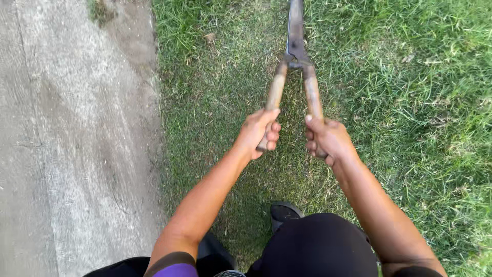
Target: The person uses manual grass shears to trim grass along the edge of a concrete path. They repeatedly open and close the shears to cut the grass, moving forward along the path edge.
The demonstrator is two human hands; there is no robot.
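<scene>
I hold a pair of garden shears (295,54) out in front of me, over the grass (410,102). My left hand (259,131) grips the left wooden handle (276,90). Around the right wooden handle (312,92) is my right hand (328,139). The two handles are close together and the dark metal blades (295,23) are closed, pointing away from me to the top edge of the view. The blade tips are cut off by the frame.
A bare concrete strip (72,143) runs along the left, meeting the grass at a ragged edge. My dark shoe (283,213) and dark-clothed knee (318,249) show at the bottom.
</scene>
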